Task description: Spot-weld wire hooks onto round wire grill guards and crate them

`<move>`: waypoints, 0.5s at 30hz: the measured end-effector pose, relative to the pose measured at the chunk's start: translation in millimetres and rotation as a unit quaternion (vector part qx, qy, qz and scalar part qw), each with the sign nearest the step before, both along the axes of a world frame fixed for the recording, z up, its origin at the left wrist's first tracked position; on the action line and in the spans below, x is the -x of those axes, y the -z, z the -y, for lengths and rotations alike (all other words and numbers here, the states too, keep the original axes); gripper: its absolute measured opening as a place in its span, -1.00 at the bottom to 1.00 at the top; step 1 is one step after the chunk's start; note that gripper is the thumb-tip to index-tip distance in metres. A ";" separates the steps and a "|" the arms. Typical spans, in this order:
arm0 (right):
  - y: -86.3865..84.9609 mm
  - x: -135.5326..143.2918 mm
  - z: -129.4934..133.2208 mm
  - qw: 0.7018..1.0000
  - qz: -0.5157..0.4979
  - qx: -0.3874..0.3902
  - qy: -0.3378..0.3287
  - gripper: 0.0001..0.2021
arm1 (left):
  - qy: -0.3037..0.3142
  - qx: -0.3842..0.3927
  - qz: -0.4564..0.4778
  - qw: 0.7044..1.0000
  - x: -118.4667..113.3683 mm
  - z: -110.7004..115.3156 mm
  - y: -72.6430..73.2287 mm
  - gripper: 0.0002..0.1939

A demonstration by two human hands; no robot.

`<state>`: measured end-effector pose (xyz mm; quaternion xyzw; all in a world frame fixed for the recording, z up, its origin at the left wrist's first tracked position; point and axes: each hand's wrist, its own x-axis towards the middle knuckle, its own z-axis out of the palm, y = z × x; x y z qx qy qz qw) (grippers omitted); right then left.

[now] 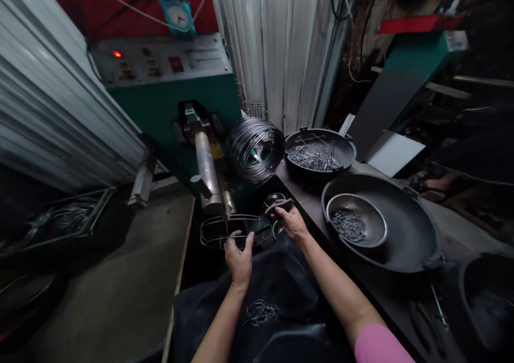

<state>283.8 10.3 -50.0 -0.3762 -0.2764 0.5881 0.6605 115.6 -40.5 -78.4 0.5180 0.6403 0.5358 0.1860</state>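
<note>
A round wire frame (209, 240) made of thin metal rods sits below the tip of the welding machine's metal arm (209, 175). My left hand (240, 258) has its fingers and thumb on the near side of this frame, closed on its wire. My right hand (292, 222) grips a flat, dark grey-brown piece (276, 208) whose kind I cannot make out. Just beyond and below that piece are small round metal items (274, 198), partly covered by it. On the dark apron (281, 277) over my lap lies a small heap of short curved wires (262, 312).
A coil of wire (255, 150) stands right of the machine (132, 103). Further right are a black pan (349, 151) with wire pieces and a larger pan (413, 229) holding a metal bowl (381, 234). Pliers (425, 325) lie lower right. A person's hand (439, 183) shows at far right.
</note>
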 end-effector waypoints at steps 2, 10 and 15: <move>6.7 1.0 2.7 0.998 0.057 -0.015 -0.015 -0.72 | -0.019 0.020 0.026 0.999 -1.1 -3.1 1.3 -0.64; -0.9 -6.5 16.4 0.971 0.198 -0.116 -0.066 -0.76 | 0.036 0.021 0.192 0.980 1.1 -0.5 -5.7 -0.68; -22.8 0.5 37.0 0.917 0.324 -0.227 -0.048 -0.82 | 0.051 0.033 0.308 0.950 -1.0 1.6 -14.3 -0.68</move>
